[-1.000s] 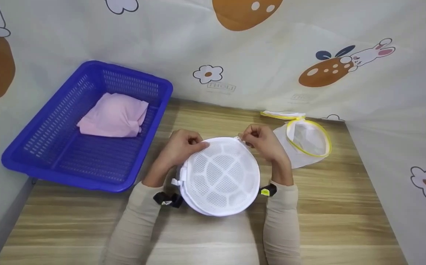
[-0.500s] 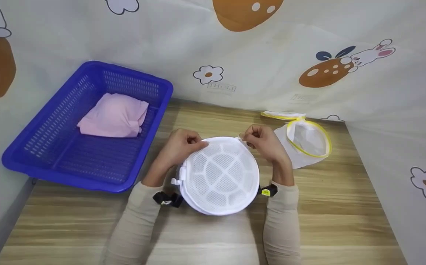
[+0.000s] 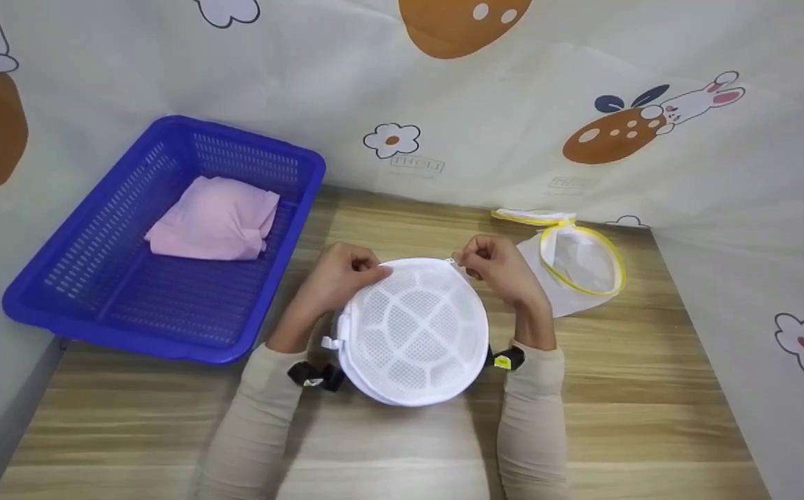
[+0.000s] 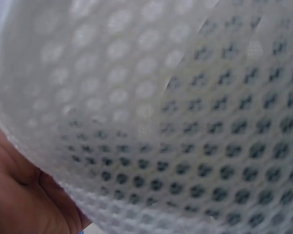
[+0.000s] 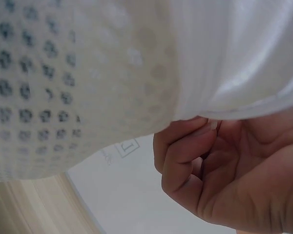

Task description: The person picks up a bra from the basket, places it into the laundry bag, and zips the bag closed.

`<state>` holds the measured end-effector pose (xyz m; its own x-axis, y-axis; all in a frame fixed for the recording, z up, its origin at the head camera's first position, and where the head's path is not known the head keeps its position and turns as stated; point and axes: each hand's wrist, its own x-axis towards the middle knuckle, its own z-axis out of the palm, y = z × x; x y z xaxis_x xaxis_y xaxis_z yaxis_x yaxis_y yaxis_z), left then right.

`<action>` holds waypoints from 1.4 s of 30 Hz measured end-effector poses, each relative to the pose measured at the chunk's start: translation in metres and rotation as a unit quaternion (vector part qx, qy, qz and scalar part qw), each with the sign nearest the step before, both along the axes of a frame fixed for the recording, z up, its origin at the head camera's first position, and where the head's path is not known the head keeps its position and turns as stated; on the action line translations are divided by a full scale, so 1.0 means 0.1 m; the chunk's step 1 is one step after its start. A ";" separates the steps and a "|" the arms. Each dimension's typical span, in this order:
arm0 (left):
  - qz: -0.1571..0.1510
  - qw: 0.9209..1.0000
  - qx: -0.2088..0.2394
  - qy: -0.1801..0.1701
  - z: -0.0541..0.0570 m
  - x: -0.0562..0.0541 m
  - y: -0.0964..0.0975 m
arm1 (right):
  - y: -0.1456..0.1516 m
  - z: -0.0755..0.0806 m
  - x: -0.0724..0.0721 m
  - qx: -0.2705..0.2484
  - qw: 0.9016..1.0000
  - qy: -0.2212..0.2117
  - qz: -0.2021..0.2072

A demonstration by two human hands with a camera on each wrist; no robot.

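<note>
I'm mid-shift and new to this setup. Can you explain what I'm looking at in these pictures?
There is no machine here: a person is working with two bare hands. The wide picture comes from the head, looking forward and down. The two close-ups come from the wrists, so white mesh fills much of each.

The left hand and right hand hold a round white mesh bag by its far edge, the left with its thumb on top, the right pinching at the corner.

On the wooden table, a blue basket stands to the left with a pink cloth inside. Beyond the right hand lies a second mesh bag with yellow trim.
</note>
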<state>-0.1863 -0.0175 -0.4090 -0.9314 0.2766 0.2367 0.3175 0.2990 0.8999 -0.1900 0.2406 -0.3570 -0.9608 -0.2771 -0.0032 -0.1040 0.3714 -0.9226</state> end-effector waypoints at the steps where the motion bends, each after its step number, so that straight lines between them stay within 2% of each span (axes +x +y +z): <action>1: 0.000 1.000 0.001 -0.001 0.00 0.00 0.00 | 0.01 -0.03 -0.02 0.001 1.000 0.000 0.000; 7: -0.001 1.000 0.000 0.002 0.00 0.00 0.00 | 0.10 -0.23 -0.15 0.004 1.000 -0.002 -0.003; 12: -0.004 1.000 0.003 0.001 0.00 0.00 0.00 | 0.12 -0.27 -0.17 -0.007 1.000 0.002 0.001; 28: 0.001 1.000 -0.005 -0.015 -0.01 -0.01 -0.02 | 0.13 -0.26 -0.15 -0.001 1.000 0.003 -0.002; 36: -0.001 1.000 -0.003 -0.011 0.01 0.00 -0.02 | 0.15 -0.25 -0.16 -0.002 1.000 -0.005 0.001; 42: 0.002 1.000 -0.005 0.000 0.00 -0.01 -0.02 | 0.09 -0.13 -0.09 -0.001 1.000 -0.011 0.004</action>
<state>-0.1878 -0.0196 -0.4093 -0.9324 0.2754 0.2342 0.3166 0.3095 0.8966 -0.1988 0.2497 -0.3700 -0.9582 -0.2852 -0.0229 -0.0876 0.3690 -0.9253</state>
